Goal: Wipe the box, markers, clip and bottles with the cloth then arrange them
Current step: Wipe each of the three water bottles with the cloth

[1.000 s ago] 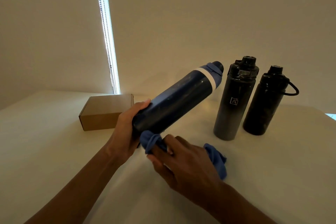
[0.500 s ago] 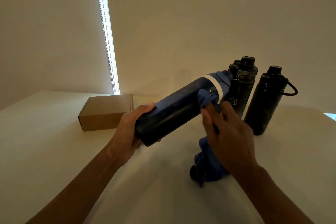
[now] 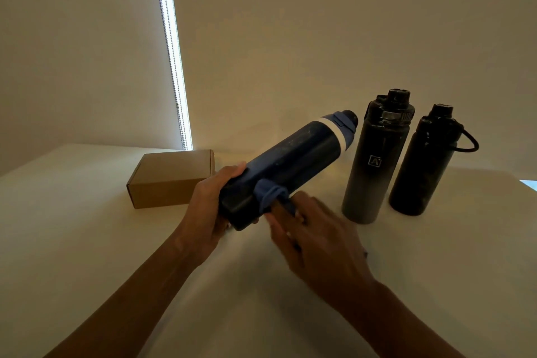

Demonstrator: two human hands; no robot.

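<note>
1. Cream-white, the flat desk [image 3: 87,241] is carrying everything in view, with a pale wall and a bright vertical strip of window light sitting behind it.
2. Dark navy, the metal bottle with a white band and blue cap [image 3: 290,166] is being held off the desk, tilting up and to the right, its base low and its cap near the two standing bottles.
3. Standing upright just right of it is the black metal bottle with a small square logo [image 3: 374,166].
4. Standing just beside that one, farther right, is the black bottle with a loop strap on its cap [image 3: 421,166]; the two are close but I cannot tell whether they are touching.
5. Lying closed on the desk to the left, well behind the hands, is the brown cardboard box [image 3: 171,180].
6. Wrapping its fingers around the navy bottle's base is the left hand [image 3: 209,212].
7. Blurring with motion, the right hand [image 3: 316,244] is closing its fingers on the cloth.
8. Pressing against the navy bottle's lower side is the blue cloth [image 3: 270,193], mostly hidden by the right hand.
</note>
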